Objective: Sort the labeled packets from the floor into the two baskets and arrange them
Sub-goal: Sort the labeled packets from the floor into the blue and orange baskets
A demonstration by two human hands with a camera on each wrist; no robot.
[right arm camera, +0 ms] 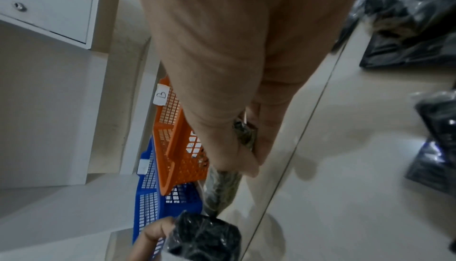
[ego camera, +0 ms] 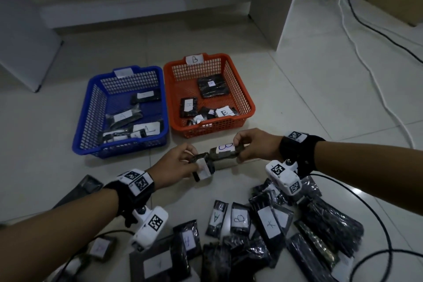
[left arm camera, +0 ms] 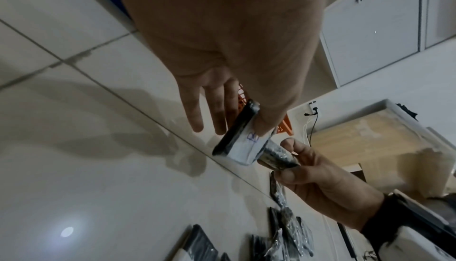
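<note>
1. The left hand [ego camera: 175,166] pinches a small black packet [ego camera: 204,168] with a white label, thumb on the label side, the other fingers [left arm camera: 195,109] stretched along its back.
2. The right hand [ego camera: 254,144] grips a longer packet [ego camera: 225,152] marked "B" by its right end, fingers curled round it.
3. The two packets meet end to end in the air, just in front of the orange basket [ego camera: 248,101].
4. The orange basket carries a "B" tag [ego camera: 194,59] and holds several black packets.
5. The blue basket [ego camera: 90,107] stands touching its left side, also with labeled packets inside.
6. A pile of packets [ego camera: 270,231] lies on the tiled floor [ego camera: 320,89] near the person, below the hands, some marked "A", some "B".
</note>
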